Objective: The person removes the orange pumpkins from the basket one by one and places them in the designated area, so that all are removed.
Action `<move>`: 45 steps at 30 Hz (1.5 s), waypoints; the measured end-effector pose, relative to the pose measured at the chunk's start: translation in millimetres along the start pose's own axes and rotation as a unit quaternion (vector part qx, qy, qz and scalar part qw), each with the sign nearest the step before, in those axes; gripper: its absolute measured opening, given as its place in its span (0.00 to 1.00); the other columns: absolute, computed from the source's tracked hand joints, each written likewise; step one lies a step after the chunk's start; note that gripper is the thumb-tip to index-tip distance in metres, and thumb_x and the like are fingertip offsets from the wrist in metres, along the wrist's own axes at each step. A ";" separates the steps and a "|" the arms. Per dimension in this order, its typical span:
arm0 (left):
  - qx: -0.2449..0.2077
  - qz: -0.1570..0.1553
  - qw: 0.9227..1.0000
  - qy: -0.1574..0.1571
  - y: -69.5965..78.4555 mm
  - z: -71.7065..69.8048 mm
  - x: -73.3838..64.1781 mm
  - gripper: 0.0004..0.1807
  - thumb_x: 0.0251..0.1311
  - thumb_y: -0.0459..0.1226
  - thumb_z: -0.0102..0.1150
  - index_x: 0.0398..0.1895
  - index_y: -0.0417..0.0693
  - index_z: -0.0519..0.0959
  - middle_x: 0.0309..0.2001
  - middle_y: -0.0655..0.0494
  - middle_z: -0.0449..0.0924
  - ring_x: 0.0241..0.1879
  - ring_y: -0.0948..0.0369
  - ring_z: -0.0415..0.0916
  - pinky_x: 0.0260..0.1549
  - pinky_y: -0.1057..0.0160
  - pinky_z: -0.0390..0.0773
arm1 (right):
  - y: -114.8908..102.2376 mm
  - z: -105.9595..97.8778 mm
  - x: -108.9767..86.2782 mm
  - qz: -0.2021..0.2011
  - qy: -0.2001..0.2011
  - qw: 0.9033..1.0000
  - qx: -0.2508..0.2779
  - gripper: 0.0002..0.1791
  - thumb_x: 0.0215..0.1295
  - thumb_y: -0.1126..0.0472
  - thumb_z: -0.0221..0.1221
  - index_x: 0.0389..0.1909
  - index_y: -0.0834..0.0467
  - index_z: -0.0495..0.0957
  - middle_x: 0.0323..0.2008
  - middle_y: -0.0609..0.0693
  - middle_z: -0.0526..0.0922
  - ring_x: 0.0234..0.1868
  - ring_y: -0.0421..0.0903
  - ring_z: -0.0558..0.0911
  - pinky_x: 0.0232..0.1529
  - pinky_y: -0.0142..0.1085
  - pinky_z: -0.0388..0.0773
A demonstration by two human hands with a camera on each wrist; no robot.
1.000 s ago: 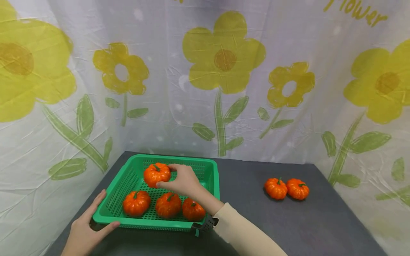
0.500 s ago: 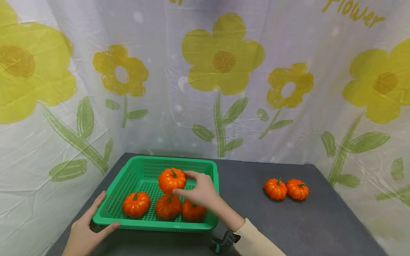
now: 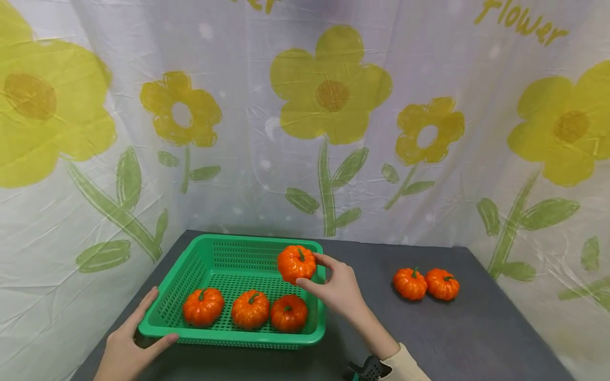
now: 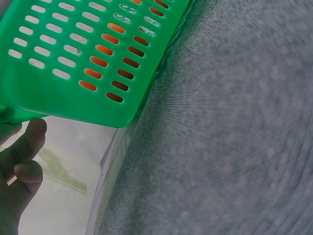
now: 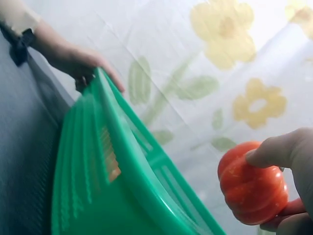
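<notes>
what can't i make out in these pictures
Head view: the top edge cuts off the middle lettering.
Head view: the bottom edge cuts off the right sleeve.
Left wrist view: the basket wall hides the pumpkins behind it, except for orange patches through its slots.
Left wrist view: the left edge crops the left hand.
Right wrist view: the right edge crops the right hand.
</notes>
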State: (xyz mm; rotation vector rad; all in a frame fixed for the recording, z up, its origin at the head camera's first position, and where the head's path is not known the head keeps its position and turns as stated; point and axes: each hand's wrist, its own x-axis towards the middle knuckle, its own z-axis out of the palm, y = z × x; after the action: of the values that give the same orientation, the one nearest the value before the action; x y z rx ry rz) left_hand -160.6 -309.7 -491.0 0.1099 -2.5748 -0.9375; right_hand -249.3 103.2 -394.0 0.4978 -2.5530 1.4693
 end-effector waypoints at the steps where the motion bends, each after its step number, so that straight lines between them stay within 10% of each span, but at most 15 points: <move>1: 0.000 0.000 1.000 0.000 0.2 0.6 0.3 0.60 0.54 0.52 0.82 0.87 0.70 0.53 0.81 0.65 0.57 0.65 0.32 0.73 0.52 0.54 0.81 | 2.7 -4.3 -0.8 0.007 0.011 1.000 -0.001 0.38 0.60 0.50 0.77 0.69 0.61 0.80 0.61 0.59 0.86 0.10 0.38 0.58 0.15 0.29 0.63; 6: -0.012 0.002 1.000 0.005 0.7 1.9 -0.2 0.59 0.54 0.51 0.82 0.86 0.73 0.55 0.73 0.91 0.51 0.69 0.42 0.72 0.42 0.89 0.60 | 14.7 -22.8 -7.5 0.038 0.048 0.998 -0.002 0.38 0.58 0.51 0.78 0.69 0.58 0.80 0.60 0.56 0.86 0.11 0.39 0.55 0.15 0.29 0.60; 12: -0.025 0.005 1.000 0.016 -0.6 0.0 -2.9 0.58 0.54 0.50 0.83 0.85 0.74 0.57 0.68 1.02 0.49 0.63 0.89 0.56 0.42 0.93 0.56 | 31.8 -35.7 -17.9 0.065 0.073 0.995 -0.016 0.39 0.58 0.50 0.79 0.69 0.58 0.80 0.60 0.56 0.87 0.11 0.38 0.55 0.15 0.29 0.60; 18: -0.010 -0.019 1.000 -0.007 -0.7 -2.3 -0.5 0.60 0.55 0.52 0.82 0.87 0.71 0.53 0.75 0.91 0.50 0.69 0.36 0.71 0.43 0.85 0.67 | 44.0 -45.9 -23.8 0.069 0.089 0.993 -0.032 0.39 0.58 0.51 0.79 0.69 0.59 0.80 0.60 0.57 0.86 0.11 0.38 0.56 0.15 0.29 0.60; 21: -0.011 -0.024 0.999 -0.020 0.1 -2.2 0.6 0.62 0.55 0.52 0.82 0.88 0.66 0.51 0.82 0.58 0.59 0.65 0.27 0.71 0.52 0.56 0.84 | 49.9 -51.3 -27.5 0.075 0.092 0.992 -0.040 0.39 0.58 0.51 0.79 0.69 0.60 0.79 0.61 0.58 0.86 0.11 0.38 0.56 0.15 0.29 0.60; 24: -0.017 -0.026 0.999 -0.030 1.6 -2.1 1.4 0.62 0.56 0.52 0.81 0.88 0.62 0.49 0.78 0.32 0.61 0.66 0.25 0.69 0.52 0.25 0.76 | 57.9 -56.7 -32.1 0.083 0.098 0.991 -0.049 0.40 0.58 0.51 0.79 0.69 0.61 0.79 0.61 0.60 0.86 0.11 0.38 0.55 0.15 0.29 0.61; 30: -0.018 -0.022 0.999 -0.029 2.1 -3.1 2.3 0.62 0.56 0.52 0.81 0.88 0.63 0.49 0.80 0.35 0.60 0.67 0.26 0.68 0.52 0.26 0.76 | 77.4 -65.1 -42.1 0.103 0.112 0.986 -0.073 0.41 0.57 0.47 0.79 0.69 0.62 0.79 0.60 0.61 0.86 0.11 0.38 0.59 0.14 0.31 0.64; 32: -0.010 -0.020 1.000 -0.022 1.7 -2.7 2.2 0.62 0.56 0.52 0.81 0.88 0.66 0.50 0.81 0.40 0.60 0.67 0.28 0.70 0.53 0.42 0.81 | 84.4 -67.4 -45.4 0.109 0.118 0.984 -0.080 0.41 0.56 0.47 0.79 0.68 0.61 0.80 0.60 0.60 0.86 0.11 0.38 0.60 0.14 0.31 0.65; 37: -0.005 -0.014 1.000 -0.010 0.1 -0.6 0.7 0.61 0.56 0.52 0.81 0.87 0.69 0.51 0.79 0.78 0.50 0.66 0.30 0.71 0.52 0.45 0.81 | 99.3 -72.4 -55.4 0.121 0.134 0.980 -0.089 0.40 0.56 0.47 0.80 0.68 0.61 0.80 0.61 0.61 0.86 0.12 0.38 0.63 0.17 0.31 0.67; 39: -0.010 -0.010 1.000 -0.009 -0.2 -0.1 0.2 0.61 0.56 0.52 0.81 0.87 0.69 0.51 0.74 0.87 0.47 0.67 0.29 0.71 0.52 0.32 0.77 | 104.4 -73.5 -59.1 0.127 0.140 0.977 -0.094 0.41 0.57 0.47 0.79 0.68 0.61 0.80 0.61 0.62 0.85 0.14 0.39 0.68 0.21 0.32 0.72; 45: 0.002 -0.017 1.000 -0.010 -0.4 -0.1 0.7 0.60 0.56 0.53 0.80 0.87 0.71 0.51 0.73 0.90 0.47 0.67 0.32 0.71 0.49 0.60 0.79 | 121.3 -72.8 -66.1 0.132 0.163 0.971 -0.116 0.43 0.60 0.45 0.77 0.70 0.66 0.77 0.63 0.65 0.83 0.53 0.62 0.87 0.57 0.54 0.84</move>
State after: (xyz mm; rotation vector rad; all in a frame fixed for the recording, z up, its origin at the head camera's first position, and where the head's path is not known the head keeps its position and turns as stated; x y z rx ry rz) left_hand -161.2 -310.2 -490.9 0.1469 -2.6008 -0.9519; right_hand -233.5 236.0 -474.8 -0.1137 -2.5419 1.1784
